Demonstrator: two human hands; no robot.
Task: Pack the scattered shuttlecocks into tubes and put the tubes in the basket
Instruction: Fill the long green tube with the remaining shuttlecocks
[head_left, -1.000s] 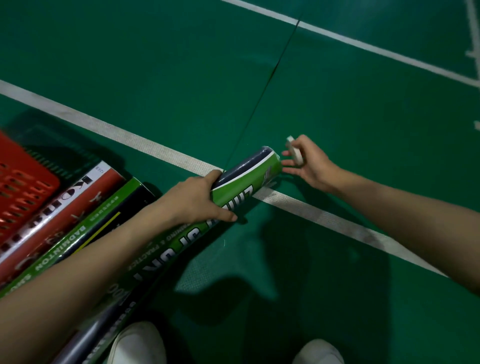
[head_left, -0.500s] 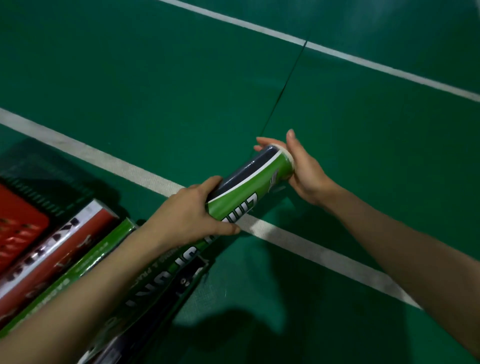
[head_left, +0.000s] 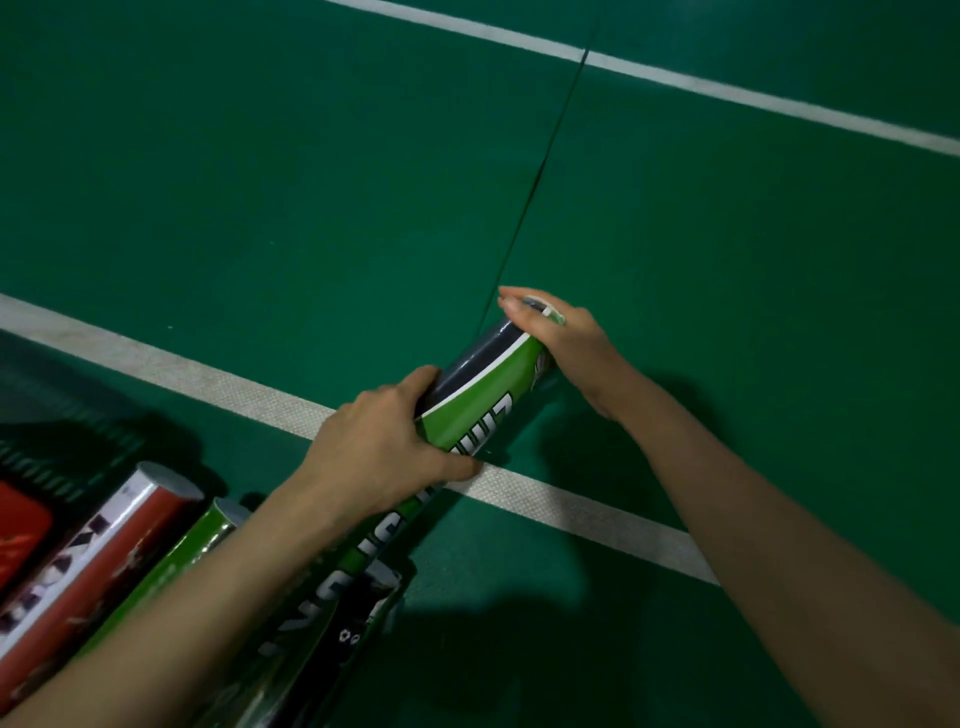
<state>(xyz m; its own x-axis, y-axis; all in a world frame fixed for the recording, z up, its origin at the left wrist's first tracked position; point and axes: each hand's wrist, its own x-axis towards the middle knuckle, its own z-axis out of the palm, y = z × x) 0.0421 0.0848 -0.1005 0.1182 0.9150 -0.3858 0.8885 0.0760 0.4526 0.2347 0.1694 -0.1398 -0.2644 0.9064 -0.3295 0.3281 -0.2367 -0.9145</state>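
Your left hand (head_left: 384, 447) clamps the green tube (head_left: 483, 400) mid-body at centre frame, tilted toward the upper right, likely to brace it. Your right hand (head_left: 566, 338) curls over the cap (head_left: 548, 310) at the far end, apparently seating it. The basket (head_left: 21, 525) sits at lower left.

A: Pose of the left hand (head_left: 384, 447)?
B: Wrapped round the green tube (head_left: 478, 410), thumb on top, fingers curled under. Forearm comes in from bottom-L, approx. straight.
A: And the right hand (head_left: 563, 338)?
B: Cupped over the tube's far end, fingers curled over the white cap (head_left: 546, 310), wrist cocked. Thumb's hidden, prob. behind the rim. Forearm in from bottom-R.
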